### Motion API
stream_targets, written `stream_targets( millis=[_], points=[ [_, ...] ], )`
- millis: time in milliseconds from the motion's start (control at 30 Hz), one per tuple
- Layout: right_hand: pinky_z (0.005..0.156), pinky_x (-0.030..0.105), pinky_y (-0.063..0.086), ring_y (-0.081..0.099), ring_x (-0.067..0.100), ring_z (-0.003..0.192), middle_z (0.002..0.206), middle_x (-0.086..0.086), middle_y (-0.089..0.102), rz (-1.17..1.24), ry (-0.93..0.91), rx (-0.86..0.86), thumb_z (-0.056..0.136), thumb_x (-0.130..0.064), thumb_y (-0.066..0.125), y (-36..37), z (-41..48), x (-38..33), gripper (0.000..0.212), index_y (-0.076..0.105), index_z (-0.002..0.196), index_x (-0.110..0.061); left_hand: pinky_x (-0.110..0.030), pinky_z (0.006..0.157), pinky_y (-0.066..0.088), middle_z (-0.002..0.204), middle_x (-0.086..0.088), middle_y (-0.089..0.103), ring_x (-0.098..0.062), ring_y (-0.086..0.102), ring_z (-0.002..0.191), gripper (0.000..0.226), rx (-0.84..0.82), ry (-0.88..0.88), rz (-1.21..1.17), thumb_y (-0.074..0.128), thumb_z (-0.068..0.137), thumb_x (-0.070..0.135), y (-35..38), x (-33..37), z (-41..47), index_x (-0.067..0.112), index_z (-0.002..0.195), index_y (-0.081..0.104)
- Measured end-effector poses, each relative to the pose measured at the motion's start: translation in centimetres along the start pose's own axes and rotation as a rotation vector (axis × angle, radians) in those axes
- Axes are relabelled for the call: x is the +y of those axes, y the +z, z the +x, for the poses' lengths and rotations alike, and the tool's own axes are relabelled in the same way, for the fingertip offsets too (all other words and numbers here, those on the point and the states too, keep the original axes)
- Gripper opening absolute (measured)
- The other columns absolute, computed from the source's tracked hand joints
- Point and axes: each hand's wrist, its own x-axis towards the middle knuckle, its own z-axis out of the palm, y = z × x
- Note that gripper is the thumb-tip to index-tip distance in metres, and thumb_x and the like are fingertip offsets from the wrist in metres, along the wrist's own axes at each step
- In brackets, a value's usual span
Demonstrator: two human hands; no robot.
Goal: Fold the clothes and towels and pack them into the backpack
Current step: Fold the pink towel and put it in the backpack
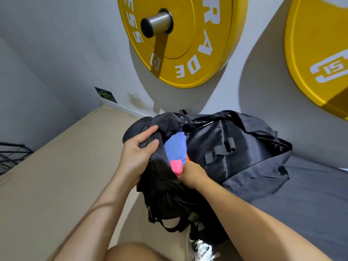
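Our left hand (140, 149) grips backpack (235, 147) rim open so right hand (190, 176), pinching pink cloth (176, 166), can stuff it just beyond.

Yellow plate (197, 53): "RADE", "ESS"; second plate (310, 34): "15".

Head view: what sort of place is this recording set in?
Probably a gym: two yellow weight plates hang on the wall, one on a steel peg, and a grey mat lies by the backpack.

backpack (235, 147): black woven cloth, slight sheen | blue cloth (176, 146): matt | weight plate (180, 34): glossy yellow | peg (156, 23): brushed metal
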Motion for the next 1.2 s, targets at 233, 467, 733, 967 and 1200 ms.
stream_targets(
  millis=[233,467,733,967,1200],
  points=[
    [0.074,0.036,0.047,0.053,0.027,0.079,0.089,0.004,0.056,0.143,-0.165,0.065,0.08,-0.021,0.06,-0.8,0.8,0.5,0.018,0.043,0.076,-0.026,-0.04,0.108,0.041,0.126,0.009,0.063,-0.01,0.057,0.119,0.042,-0.153,-0.21,0.102,0.069,0.077,0.022,-1.5,-2.2,-0.5,0.043,0.114,0.067],
    [0.08,0.02,0.039,0.048,0.015,0.089,0.097,0.003,0.058,0.12,-0.249,-0.198,0.095,-0.015,0.052,-1.1,0.9,0.6,0.021,0.07,0.106,-0.012,-0.028,0.104,0.043,0.131,0.008,0.056,-0.008,0.054,0.117,0.058,-0.236,-0.309,0.299,0.053,0.089,-0.009,-2.4,-3.5,-0.9,0.04,0.117,0.064],
    [0.075,0.029,0.045,0.05,0.019,0.075,0.074,0.004,0.051,0.994,0.068,-0.288,0.088,-0.013,0.051,0.3,1.2,0.2,0.015,0.051,0.074,-0.017,-0.031,0.101,0.046,0.128,0.001,0.06,-0.014,0.058,0.115,0.061,-0.104,-0.334,0.112,0.05,0.086,-0.017,-2.2,-3.7,-0.8,0.033,0.115,0.068],
    [0.074,0.034,0.047,0.058,0.023,0.092,0.099,0.013,0.067,0.097,-0.115,0.343,0.089,-0.044,0.053,-10.8,-0.9,1.1,0.036,0.068,0.094,-0.012,-0.028,0.098,0.047,0.118,0.003,0.066,-0.011,0.062,0.109,0.061,-0.073,-0.282,0.102,0.051,0.085,-0.017,-2.0,-3.0,-0.3,0.037,0.106,0.07],
    [0.081,0.043,0.049,0.054,0.037,0.106,0.133,0.017,0.051,-0.307,0.295,0.313,0.089,-0.028,0.056,-16.3,0.4,8.6,0.072,0.015,0.148,-0.04,-0.015,0.086,0.045,0.115,0.006,0.064,-0.001,0.06,0.101,0.064,0.168,-0.113,0.158,0.045,0.083,-0.019,-0.8,-1.1,1.5,0.034,0.111,0.067]
  ],
)
